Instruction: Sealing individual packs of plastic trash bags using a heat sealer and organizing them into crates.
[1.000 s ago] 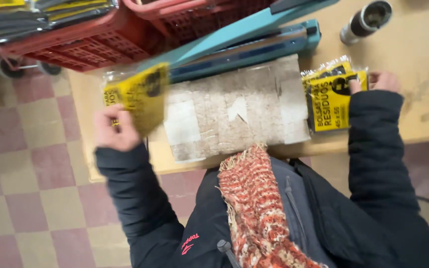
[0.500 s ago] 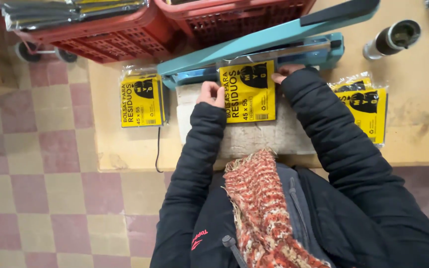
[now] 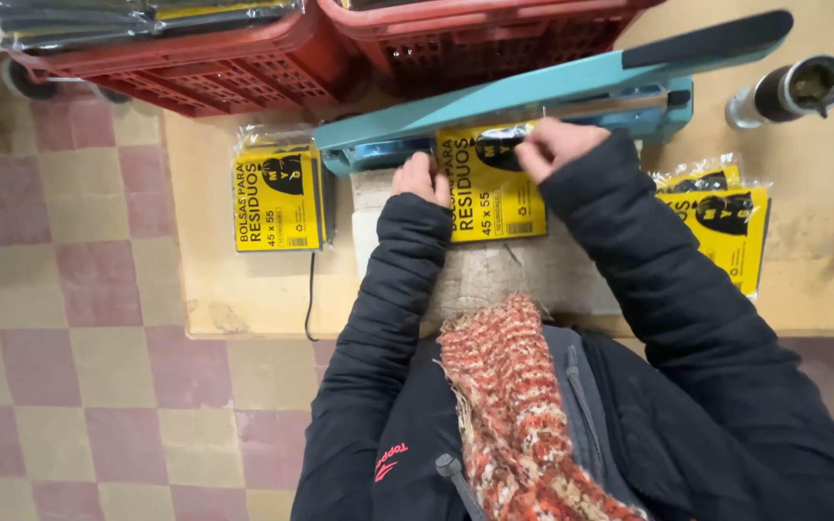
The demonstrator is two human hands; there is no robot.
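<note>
A yellow packet (image 3: 490, 188) of folded bags is being held flat on the bench (image 3: 243, 289), its top edge under the raised arm of the blue sealer (image 3: 533, 92). It is being pinched at both upper corners by the left hand (image 3: 420, 178) and right hand (image 3: 554, 147), fingers closed on it. It is probably light, soft and slippery, so the edges are the best hold. More packets (image 3: 277, 198) are lying beside.

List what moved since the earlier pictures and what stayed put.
A second ago each hand held a yellow packet out to its side. The left one now lies on the left stack; the left hand and right hand hold a packet at the teal sealer. The right stack and red crates stayed.
</note>
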